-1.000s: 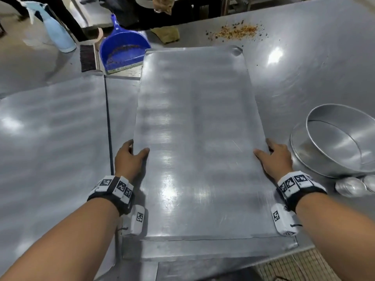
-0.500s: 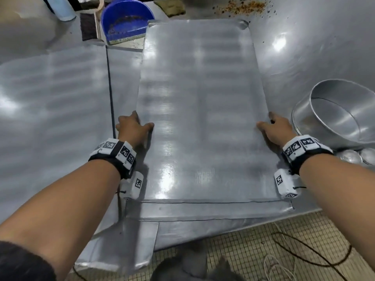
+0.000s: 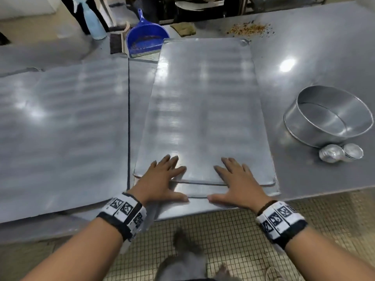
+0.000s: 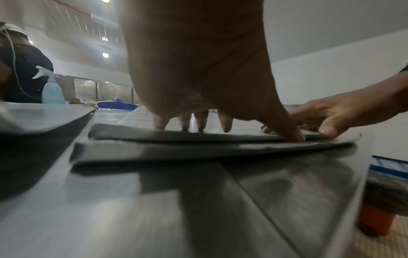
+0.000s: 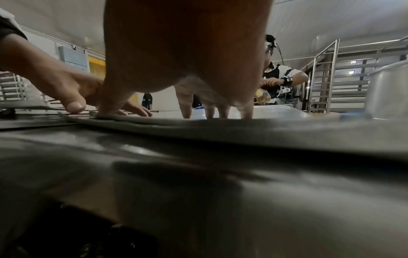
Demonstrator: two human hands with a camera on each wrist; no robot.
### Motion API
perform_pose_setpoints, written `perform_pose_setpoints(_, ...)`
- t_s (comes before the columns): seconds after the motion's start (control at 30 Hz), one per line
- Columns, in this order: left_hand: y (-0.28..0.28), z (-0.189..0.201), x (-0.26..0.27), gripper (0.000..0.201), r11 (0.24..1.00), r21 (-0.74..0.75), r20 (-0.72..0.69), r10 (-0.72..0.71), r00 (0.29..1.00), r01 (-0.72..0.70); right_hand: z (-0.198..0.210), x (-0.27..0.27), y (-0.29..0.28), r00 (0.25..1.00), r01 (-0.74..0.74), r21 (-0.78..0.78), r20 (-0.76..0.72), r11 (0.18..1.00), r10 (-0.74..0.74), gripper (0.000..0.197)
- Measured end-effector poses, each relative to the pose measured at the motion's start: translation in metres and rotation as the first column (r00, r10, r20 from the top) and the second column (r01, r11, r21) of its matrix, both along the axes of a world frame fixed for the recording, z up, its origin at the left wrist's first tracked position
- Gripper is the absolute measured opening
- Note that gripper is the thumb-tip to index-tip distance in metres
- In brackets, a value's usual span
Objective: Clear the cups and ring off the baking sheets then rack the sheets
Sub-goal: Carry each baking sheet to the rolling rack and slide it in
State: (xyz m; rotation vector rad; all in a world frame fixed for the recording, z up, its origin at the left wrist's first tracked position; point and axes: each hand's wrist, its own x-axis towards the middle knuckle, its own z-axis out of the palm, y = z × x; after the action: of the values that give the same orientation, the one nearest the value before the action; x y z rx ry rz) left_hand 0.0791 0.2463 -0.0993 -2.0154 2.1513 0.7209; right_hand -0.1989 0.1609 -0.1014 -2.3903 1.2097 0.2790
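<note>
Brushed steel worktop (image 3: pixel 316 63) fills the head view, dull grey with soft glare spots; its near edge drops to a small-tiled floor. Two flat rectangular baking sheets lie stacked in front of me, thin metal with rounded corners: the top sheet (image 3: pixel 205 110) sits slightly back from the bottom sheet (image 3: pixel 272 191), whose near lip shows beneath it and lies just short of the table edge. I count one more wide sheet (image 3: pixel 60 126) to the left, apart from the stack across a narrow strip of bare table and a dark seam. My left hand (image 3: pixel 160 181) and right hand (image 3: pixel 239 183) both lie flat on the stack's near end, fingers straight and spread, thumbs (image 3: pixel 178 197) pointing toward each other with a gap between; neither grips anything. The left wrist view shows the fingertips (image 4: pixel 159 124) pressed on the top sheet. One round metal ring (image 3: pixel 328 116), smooth-walled and shiny, stands on the table to the right, well apart from the sheets. Two small crinkled foil cups (image 3: pixel 341 153) sit touching each other just beside it. At the far edge: one blue plastic dustpan (image 3: pixel 146 39), one pale spray bottle (image 3: pixel 93 23), a scatter of brown crumbs (image 3: pixel 247 29).
</note>
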Motion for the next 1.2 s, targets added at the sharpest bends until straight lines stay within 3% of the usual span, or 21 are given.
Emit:
perform_pose_setpoints(0.13,0.022,-0.008,-0.008,0.090,0.999,-0.034,0.001,0.003,1.000,-0.003,-0.009,-0.015,0.012,0.996,-0.044,-0.048,0.069,0.998,0.047,0.090)
perform_pose_setpoints(0.27,0.026,-0.008,-0.012,0.076,0.999,-0.031,-0.003,0.023,1.000,-0.023,-0.016,-0.018,0.018,0.996,-0.081,-0.083,0.036,0.993,0.084,0.080)
perform_pose_setpoints(0.53,0.053,-0.008,-0.028,0.047,0.989,-0.113,-0.047,0.092,0.995,-0.097,-0.020,-0.025,0.045,0.991,0.002,-0.093,0.130,0.996,0.010,0.056)
perform_pose_setpoints(0.9,0.073,-0.008,-0.054,0.047,0.990,-0.102,-0.057,0.095,0.994,-0.101,-0.022,-0.048,0.059,0.982,0.026,-0.122,0.189,0.992,-0.003,0.050)
perform_pose_setpoints(1.0,0.079,-0.002,-0.060,0.053,0.983,-0.089,-0.187,0.141,0.972,-0.160,-0.015,-0.057,0.060,0.954,0.099,-0.045,0.288,0.994,-0.082,0.050)
perform_pose_setpoints(1.1,0.084,0.002,-0.055,0.060,0.871,-0.184,-0.367,0.368,0.854,-0.455,-0.010,-0.075,0.046,0.904,0.291,-0.038,0.339,0.956,-0.261,0.053)
perform_pose_setpoints(1.2,0.089,0.007,-0.044,0.068,0.664,-0.255,-0.251,0.656,0.711,-0.703,-0.007,-0.103,0.028,0.816,0.547,-0.114,0.295,0.829,-0.498,0.062)
